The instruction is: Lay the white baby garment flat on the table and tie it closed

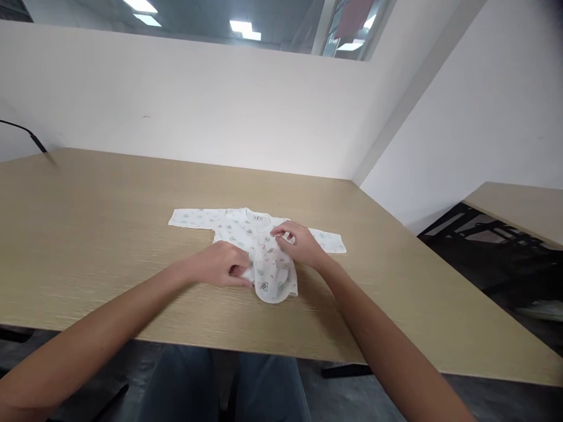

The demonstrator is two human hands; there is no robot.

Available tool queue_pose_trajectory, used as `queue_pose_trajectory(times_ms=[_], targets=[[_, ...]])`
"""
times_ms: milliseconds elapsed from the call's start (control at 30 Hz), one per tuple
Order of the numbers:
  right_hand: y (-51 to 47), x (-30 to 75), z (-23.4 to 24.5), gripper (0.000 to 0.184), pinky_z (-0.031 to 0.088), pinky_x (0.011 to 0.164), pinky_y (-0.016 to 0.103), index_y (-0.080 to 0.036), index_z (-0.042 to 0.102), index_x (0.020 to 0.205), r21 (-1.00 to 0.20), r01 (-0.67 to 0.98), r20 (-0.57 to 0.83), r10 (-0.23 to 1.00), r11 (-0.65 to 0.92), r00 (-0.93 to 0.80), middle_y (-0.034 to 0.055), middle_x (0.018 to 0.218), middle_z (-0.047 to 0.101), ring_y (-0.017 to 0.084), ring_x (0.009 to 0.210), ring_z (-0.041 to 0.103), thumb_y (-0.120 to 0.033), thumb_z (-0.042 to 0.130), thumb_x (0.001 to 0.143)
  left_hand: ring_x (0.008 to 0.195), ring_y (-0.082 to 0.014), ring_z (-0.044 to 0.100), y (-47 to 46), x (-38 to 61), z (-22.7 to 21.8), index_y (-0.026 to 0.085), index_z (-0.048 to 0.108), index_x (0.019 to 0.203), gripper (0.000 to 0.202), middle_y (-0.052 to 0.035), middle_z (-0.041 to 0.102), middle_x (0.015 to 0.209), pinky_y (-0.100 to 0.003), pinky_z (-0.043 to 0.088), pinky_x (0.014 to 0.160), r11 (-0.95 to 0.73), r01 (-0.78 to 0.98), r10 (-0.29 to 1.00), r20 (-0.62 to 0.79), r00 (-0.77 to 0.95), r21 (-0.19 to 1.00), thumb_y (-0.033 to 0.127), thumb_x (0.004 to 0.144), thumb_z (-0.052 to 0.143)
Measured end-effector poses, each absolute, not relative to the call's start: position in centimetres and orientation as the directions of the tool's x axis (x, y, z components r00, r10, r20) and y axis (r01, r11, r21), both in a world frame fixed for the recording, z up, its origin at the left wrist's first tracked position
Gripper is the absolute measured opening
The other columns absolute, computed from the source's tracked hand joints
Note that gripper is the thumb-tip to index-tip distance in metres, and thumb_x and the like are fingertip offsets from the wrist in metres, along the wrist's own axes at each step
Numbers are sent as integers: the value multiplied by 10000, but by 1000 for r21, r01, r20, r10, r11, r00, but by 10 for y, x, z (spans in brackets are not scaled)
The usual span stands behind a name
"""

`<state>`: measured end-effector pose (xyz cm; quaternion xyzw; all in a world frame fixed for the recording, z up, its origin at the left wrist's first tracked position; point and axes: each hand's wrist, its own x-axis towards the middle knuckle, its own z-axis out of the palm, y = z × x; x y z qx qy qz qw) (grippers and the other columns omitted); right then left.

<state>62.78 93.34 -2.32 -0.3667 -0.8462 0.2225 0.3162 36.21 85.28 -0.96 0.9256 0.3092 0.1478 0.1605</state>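
A white long-sleeved baby shirt (271, 269) with small green and pink prints lies on the table, its neckline at the far side and its sleeves spread to both sides. Its front bulges toward me, and the lower part is bunched and partly folded. My left hand (222, 264) is at the lower left edge, thumb and fingers curled around the cloth there. Higher up, on the right of the chest, my right hand (297, 240) has thumb and forefinger drawn together on the fabric. The cloth under both hands is partly hidden.
The shirt rests on a wide wood-grain table (132, 193), whose front edge runs just above my knees. A white wall (197, 105) with a window stands behind it. A black cable (37, 142) shows at far left, and another tabletop (519, 205) at right.
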Motion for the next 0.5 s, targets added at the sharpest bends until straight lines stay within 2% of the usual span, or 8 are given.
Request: queue_pose_trajectory(times_ms=[67, 133, 200, 367, 500], targets=[[948, 633, -41, 276, 474, 963, 396, -198, 706, 1050, -543, 527, 440, 756, 654, -485, 83, 1121, 686, 233, 1074, 603, -180, 536, 833, 624, -115, 493, 851, 363, -11, 187, 557, 745, 268, 27, 579, 732, -274, 332, 597, -759, 522, 610, 144, 779, 390, 361, 881, 710], [962, 639, -57, 323, 434, 1042, 437, -187, 686, 1112, -503, 580, 469, 766, 641, -441, 103, 1172, 661, 262, 1162, 561, -182, 521, 834, 656, -115, 513, 850, 363, -11, 196, 584, 796, 98, 28, 591, 773, -267, 357, 629, -760, 517, 607, 142, 782, 394, 202, 864, 653], [973, 642, -68, 356, 403, 1083, 456, -169, 668, 1163, -488, 631, 471, 790, 603, -392, 121, 1203, 643, 278, 1203, 531, -200, 498, 852, 657, -111, 514, 849, 363, -9, 197, 576, 780, 114, 35, 583, 755, -262, 371, 648, -764, 499, 595, 148, 790, 410, 89, 814, 588], [983, 645, -78, 361, 382, 1101, 460, -154, 673, 1148, -521, 702, 435, 859, 486, -271, 129, 1195, 637, 285, 1204, 513, -201, 465, 857, 613, -107, 495, 843, 362, 5, 188, 536, 712, 147, 40, 557, 691, -257, 384, 613, -735, 471, 598, 137, 790, 488, 52, 721, 591], [984, 645, -78, 330, 368, 1110, 465, -168, 691, 1105, -518, 722, 411, 874, 458, -259, 119, 1160, 644, 287, 1194, 507, -217, 483, 853, 634, -117, 563, 834, 360, 20, 189, 638, 781, 86, 14, 631, 732, -235, 445, 601, -634, 367, 526, 32, 850, 681, 103, 777, 647]])
